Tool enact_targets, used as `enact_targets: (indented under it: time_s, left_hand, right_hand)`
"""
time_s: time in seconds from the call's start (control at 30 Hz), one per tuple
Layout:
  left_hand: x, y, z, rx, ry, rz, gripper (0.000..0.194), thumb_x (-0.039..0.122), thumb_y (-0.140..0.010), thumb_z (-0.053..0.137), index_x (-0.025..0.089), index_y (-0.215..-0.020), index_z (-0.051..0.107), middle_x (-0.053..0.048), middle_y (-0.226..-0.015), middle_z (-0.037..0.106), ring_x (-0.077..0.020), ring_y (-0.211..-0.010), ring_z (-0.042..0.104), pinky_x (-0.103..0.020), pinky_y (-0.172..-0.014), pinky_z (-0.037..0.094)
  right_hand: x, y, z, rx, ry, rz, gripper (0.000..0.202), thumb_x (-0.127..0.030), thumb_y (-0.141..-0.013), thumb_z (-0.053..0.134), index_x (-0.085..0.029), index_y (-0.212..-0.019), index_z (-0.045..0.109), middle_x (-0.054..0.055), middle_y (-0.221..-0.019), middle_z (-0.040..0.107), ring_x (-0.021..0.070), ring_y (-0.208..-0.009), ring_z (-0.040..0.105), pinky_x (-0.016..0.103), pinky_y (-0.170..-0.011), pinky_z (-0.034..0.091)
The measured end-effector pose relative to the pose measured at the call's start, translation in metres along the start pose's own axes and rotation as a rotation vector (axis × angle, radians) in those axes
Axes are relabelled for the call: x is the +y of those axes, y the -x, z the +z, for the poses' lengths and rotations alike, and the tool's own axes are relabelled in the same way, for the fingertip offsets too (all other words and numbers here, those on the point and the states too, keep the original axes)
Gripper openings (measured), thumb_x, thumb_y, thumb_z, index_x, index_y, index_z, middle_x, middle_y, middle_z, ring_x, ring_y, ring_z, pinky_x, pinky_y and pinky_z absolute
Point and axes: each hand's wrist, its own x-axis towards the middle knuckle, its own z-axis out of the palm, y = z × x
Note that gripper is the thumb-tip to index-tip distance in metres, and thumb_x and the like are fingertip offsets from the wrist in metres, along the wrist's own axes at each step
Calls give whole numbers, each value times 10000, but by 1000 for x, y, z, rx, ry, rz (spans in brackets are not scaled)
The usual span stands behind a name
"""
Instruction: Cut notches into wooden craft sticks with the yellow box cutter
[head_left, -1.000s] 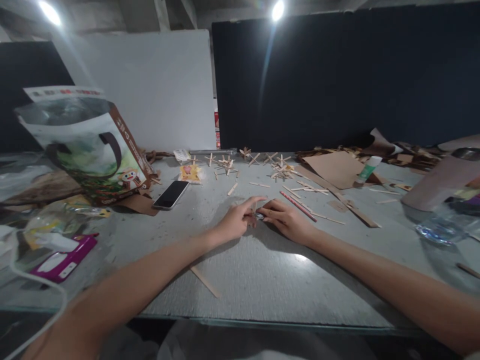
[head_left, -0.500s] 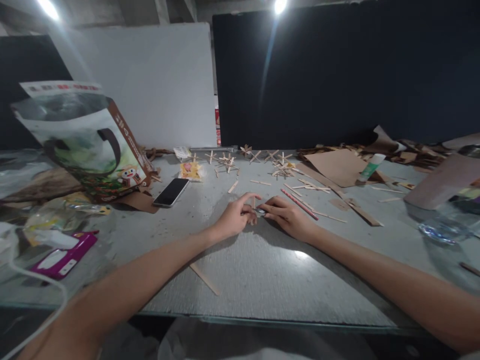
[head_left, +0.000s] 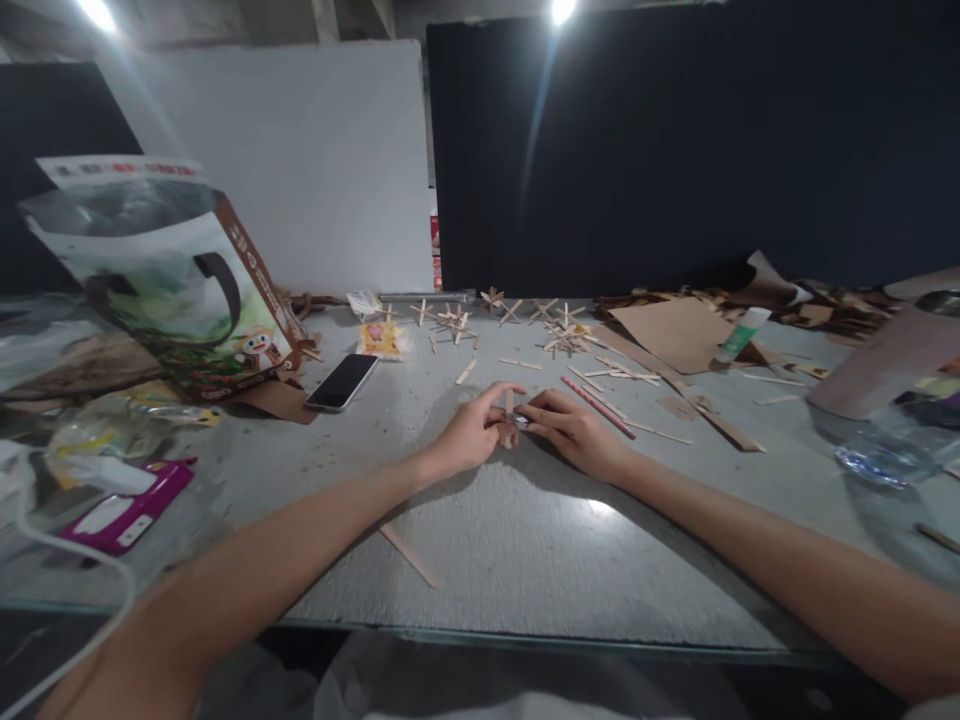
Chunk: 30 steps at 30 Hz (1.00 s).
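Note:
Over the middle of the table, my left hand (head_left: 474,430) is closed around a short flat wooden stick (head_left: 509,402) that stands upright between the fingers. Facing it, my right hand (head_left: 566,428) pinches a small shiny metallic piece (head_left: 520,420) against the stick; its exact kind is too small to make out. The fingertips of both hands nearly meet. Just beyond my right hand lie a red patterned stick (head_left: 598,408) and several loose wooden sticks (head_left: 628,373). Small crossed-stick pieces (head_left: 454,321) stand farther back.
A phone (head_left: 343,383) and a large printed bag (head_left: 202,300) are on the left, with a purple packet (head_left: 127,508) nearer. Cardboard (head_left: 667,335), a glue stick (head_left: 744,335) and a clear plastic item (head_left: 885,462) lie right. One stick (head_left: 409,555) is near the front edge.
The metallic piece in my right hand has turned slightly and shows more shine against the stick. Both hands stay in nearly the same place; the view shifts a little.

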Motion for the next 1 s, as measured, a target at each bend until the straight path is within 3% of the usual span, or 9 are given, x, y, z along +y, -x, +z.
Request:
enact_targets:
  time_s: [0.27,0.43,0.6,1.0]
  left_hand:
    - [3,0,0,-4,84,2,362,116,-878,556,212,-1226,536,48,-649,630,-128,-639,613,-239,-661,459]
    - [-5,-1,-3,-4,67,4,545,58,-841,535,202,-1367,539,42,-653,632,-136,-650,624,-247,-669,485]
    - [-9,0,-6,-13,-133,56,711,-12,-812,480,239,-1475,530,49,-653,631,-131,-647,624,-239,-675,482]
    - [-3,1,-4,-24,-302,138,741,-21,-824,453,229,-1519,513,30,-693,667,-144,-669,642,-256,-726,509]
  right_hand:
    - [0,1,-2,-13,-3,22,363,-314,-1084,485,-255,-1382,682,131,-1073,678,261,-990,660,426,-852,585]
    - [2,2,-1,-8,-20,38,353,-319,-1084,487,-264,-1366,693,122,-1072,675,256,-982,659,424,-853,585]
    - [0,2,-2,-37,-15,11,341,-319,-1087,485,-255,-1340,705,113,-1045,681,252,-972,655,413,-846,579]
    - [-8,-2,-5,-63,-13,-40,359,-288,-1095,457,-255,-1375,678,119,-1068,684,262,-994,631,425,-861,569]
